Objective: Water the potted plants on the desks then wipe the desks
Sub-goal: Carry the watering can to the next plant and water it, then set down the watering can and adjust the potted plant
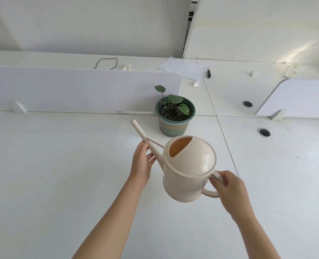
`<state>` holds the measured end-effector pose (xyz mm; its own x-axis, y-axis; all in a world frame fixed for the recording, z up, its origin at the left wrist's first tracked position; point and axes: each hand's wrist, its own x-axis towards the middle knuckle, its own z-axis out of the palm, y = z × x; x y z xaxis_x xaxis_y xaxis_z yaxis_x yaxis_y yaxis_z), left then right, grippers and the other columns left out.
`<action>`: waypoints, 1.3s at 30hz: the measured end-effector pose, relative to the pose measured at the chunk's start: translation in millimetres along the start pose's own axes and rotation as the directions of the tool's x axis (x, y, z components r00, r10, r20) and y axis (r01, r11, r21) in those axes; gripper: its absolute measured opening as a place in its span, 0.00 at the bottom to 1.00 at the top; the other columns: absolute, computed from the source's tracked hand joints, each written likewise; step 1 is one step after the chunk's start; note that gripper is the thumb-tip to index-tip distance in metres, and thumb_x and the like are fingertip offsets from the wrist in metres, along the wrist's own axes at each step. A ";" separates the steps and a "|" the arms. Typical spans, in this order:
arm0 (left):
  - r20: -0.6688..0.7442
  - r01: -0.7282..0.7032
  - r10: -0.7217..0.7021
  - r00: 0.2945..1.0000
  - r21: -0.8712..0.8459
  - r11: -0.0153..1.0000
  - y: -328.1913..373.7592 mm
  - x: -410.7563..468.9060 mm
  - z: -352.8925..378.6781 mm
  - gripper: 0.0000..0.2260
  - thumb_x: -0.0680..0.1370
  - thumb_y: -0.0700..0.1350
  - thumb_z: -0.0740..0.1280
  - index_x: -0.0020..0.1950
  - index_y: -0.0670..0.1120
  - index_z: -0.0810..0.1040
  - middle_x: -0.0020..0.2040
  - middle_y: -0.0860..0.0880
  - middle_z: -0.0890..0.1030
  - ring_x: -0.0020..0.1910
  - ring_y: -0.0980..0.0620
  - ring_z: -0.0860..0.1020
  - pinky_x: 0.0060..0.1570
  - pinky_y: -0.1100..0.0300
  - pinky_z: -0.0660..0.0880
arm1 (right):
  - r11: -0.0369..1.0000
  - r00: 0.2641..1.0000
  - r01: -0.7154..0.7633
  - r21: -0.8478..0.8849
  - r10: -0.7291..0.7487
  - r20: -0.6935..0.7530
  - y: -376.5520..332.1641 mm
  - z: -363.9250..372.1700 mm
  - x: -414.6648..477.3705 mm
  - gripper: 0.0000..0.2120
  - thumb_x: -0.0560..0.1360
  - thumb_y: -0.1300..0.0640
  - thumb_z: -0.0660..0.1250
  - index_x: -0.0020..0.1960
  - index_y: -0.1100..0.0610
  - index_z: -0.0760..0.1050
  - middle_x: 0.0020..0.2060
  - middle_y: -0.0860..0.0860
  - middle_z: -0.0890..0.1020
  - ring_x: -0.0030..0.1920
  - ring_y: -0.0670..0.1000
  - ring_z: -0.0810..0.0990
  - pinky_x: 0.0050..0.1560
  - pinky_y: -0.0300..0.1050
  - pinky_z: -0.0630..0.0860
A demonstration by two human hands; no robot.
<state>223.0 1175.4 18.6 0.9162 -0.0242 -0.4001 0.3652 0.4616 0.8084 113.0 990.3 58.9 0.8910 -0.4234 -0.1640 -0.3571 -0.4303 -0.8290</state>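
A cream watering can [188, 171] hangs above the white desk [52, 165] in front of me. My right hand [229, 189] grips its handle at the right. My left hand [142, 163] holds the base of the long spout, which points up and to the left. Just behind the can stands a green pot [173, 126] with dark soil and a few round green leaves. The spout tip is left of the pot, not over it.
A low white divider [71, 88] runs along the desk's back edge at the left, another [300, 98] at the right. Two cable holes [264, 132] sit to the right. Paper [183, 68], a black cord [106, 62], a marker and crumpled scraps lie on the far desks.
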 end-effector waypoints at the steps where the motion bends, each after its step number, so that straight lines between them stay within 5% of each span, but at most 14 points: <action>1: -0.011 -0.017 0.017 1.000 0.005 1.000 0.7 -4.6 -8.0 0.09 0.80 0.46 0.57 0.57 0.45 0.72 0.52 0.45 0.74 0.51 0.44 0.75 0.59 0.49 0.71 | 1.000 1.000 -0.004 -0.014 0.004 0.022 2.4 4.0 -1.9 0.02 0.74 0.62 0.64 0.42 0.60 0.74 0.32 0.46 0.74 0.33 0.45 0.71 0.32 0.40 0.65; 13: -0.139 -0.117 0.132 0.982 0.110 0.987 1.3 -61.4 -78.6 0.09 0.80 0.45 0.56 0.57 0.47 0.72 0.50 0.49 0.76 0.52 0.47 0.75 0.54 0.55 0.68 | 0.987 0.980 0.071 -0.143 -0.042 0.195 20.0 39.6 -21.9 0.06 0.74 0.62 0.62 0.45 0.65 0.74 0.42 0.56 0.78 0.44 0.56 0.74 0.38 0.44 0.66; 20: -0.227 -0.097 0.126 0.966 0.134 0.986 -8.5 -81.6 -96.5 0.10 0.80 0.45 0.56 0.59 0.46 0.72 0.56 0.47 0.75 0.58 0.46 0.74 0.55 0.52 0.68 | 0.984 0.965 0.090 -0.157 -0.047 0.258 28.0 51.7 -31.4 0.06 0.75 0.63 0.61 0.49 0.64 0.74 0.46 0.54 0.75 0.44 0.51 0.72 0.42 0.41 0.65; 25: -0.251 -0.086 0.114 0.961 0.117 0.989 -13.8 -85.0 -101.6 0.09 0.80 0.45 0.56 0.58 0.46 0.72 0.53 0.49 0.76 0.58 0.46 0.74 0.56 0.52 0.68 | 0.979 0.953 0.118 -0.165 -0.065 0.295 34.6 58.1 -31.2 0.06 0.75 0.63 0.60 0.48 0.64 0.73 0.45 0.52 0.74 0.44 0.50 0.71 0.36 0.32 0.65; 33: -0.294 -0.053 0.078 0.953 0.093 0.994 -21.4 -81.9 -105.1 0.15 0.80 0.44 0.56 0.66 0.43 0.70 0.56 0.48 0.75 0.61 0.45 0.73 0.58 0.52 0.68 | 0.971 0.919 0.160 -0.180 -0.080 0.386 39.5 60.6 -22.6 0.03 0.74 0.63 0.60 0.47 0.61 0.72 0.47 0.52 0.75 0.45 0.51 0.73 0.38 0.35 0.66; 36: -0.356 0.008 0.088 0.930 0.257 0.966 -16.7 -83.5 -104.3 0.16 0.80 0.45 0.56 0.66 0.42 0.70 0.60 0.46 0.74 0.60 0.45 0.74 0.58 0.51 0.69 | 0.963 0.873 0.164 -0.214 -0.040 0.487 35.0 53.2 -14.6 0.03 0.74 0.59 0.62 0.46 0.58 0.71 0.47 0.50 0.74 0.46 0.50 0.73 0.38 0.33 0.67; 39: -0.457 0.032 0.193 0.868 0.439 0.898 -6.7 -90.1 -103.2 0.08 0.79 0.43 0.58 0.54 0.44 0.74 0.55 0.44 0.76 0.52 0.45 0.75 0.52 0.53 0.69 | 0.963 0.809 0.153 -0.221 0.006 0.588 30.4 35.1 4.7 0.10 0.72 0.52 0.66 0.52 0.54 0.74 0.50 0.46 0.75 0.56 0.48 0.74 0.50 0.39 0.68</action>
<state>121.0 1266.0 4.6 0.7905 0.4730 -0.3891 0.4299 0.0240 0.9026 116.2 1003.2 14.1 0.8832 0.1236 -0.4524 -0.2694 -0.6557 -0.7053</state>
